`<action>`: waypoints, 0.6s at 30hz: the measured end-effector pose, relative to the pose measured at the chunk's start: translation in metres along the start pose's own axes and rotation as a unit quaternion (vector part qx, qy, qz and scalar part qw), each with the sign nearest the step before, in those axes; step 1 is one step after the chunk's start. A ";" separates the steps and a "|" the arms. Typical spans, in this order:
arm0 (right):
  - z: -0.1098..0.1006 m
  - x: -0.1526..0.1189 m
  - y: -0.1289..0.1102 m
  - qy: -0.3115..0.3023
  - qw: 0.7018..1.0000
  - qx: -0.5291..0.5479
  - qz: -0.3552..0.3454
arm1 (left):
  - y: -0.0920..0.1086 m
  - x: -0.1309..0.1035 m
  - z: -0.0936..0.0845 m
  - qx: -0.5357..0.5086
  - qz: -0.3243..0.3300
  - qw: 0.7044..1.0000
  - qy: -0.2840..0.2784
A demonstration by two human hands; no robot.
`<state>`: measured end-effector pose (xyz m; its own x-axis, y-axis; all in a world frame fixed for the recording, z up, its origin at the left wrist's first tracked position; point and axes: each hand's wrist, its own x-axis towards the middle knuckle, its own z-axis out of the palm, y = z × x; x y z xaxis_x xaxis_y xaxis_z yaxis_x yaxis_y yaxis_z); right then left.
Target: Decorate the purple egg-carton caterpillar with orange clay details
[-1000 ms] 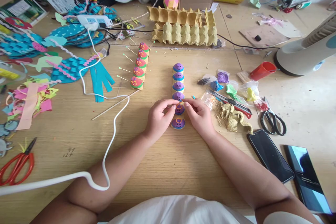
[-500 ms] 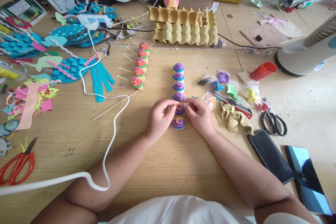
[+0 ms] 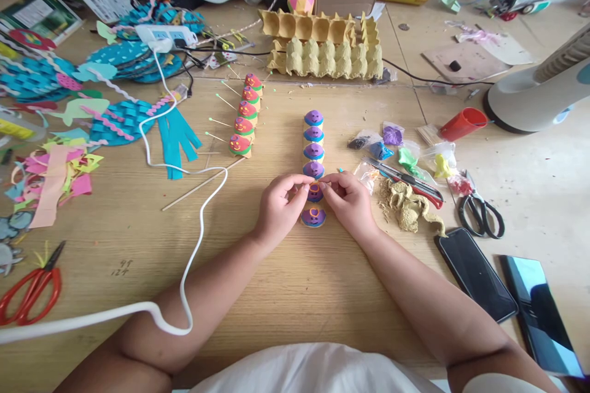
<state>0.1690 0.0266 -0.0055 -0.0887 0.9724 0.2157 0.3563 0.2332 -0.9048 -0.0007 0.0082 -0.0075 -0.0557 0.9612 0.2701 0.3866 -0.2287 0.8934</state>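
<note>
A row of egg-carton cups (image 3: 313,151) covered in purple and blue clay, with small dark faces, runs away from me on the table. The nearest cup (image 3: 313,217) bears an orange clay loop, and so does the one behind it (image 3: 315,192). Over that second cup, my left hand (image 3: 286,201) and my right hand (image 3: 346,201) meet with thumbs and forefingers pinched. A thin orange clay strand (image 3: 316,181) shows between the fingertips, mostly hidden by them.
A red and green row of cups (image 3: 245,116) stands left, beside a white cable (image 3: 203,221). Right lie clay bags (image 3: 408,159), a box cutter (image 3: 408,181), carton scraps (image 3: 408,212), black scissors (image 3: 480,215) and phones (image 3: 477,273). Egg cartons (image 3: 332,60) sit behind.
Very little differs. Both hands stay over the second cup, with only slight movement at the fingertips around the orange strand.
</note>
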 end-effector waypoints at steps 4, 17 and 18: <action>0.001 0.000 0.000 0.003 1.000 0.005 0.007 | -0.001 -0.001 0.000 -0.009 -0.007 1.000 -0.001; 0.000 0.000 -0.001 0.002 1.000 -0.016 0.010 | -0.003 -0.004 -0.001 -0.027 -0.012 0.999 -0.019; 0.000 0.000 -0.001 0.002 1.000 -0.013 0.010 | -0.003 -0.003 0.000 -0.028 -0.013 0.999 -0.019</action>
<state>0.1682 0.0264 -0.0046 -0.0776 0.9767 0.2001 0.3821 0.2145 -0.8989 -0.0019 0.0054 -0.0105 -0.0307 0.9719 0.2335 0.3342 -0.2102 0.9188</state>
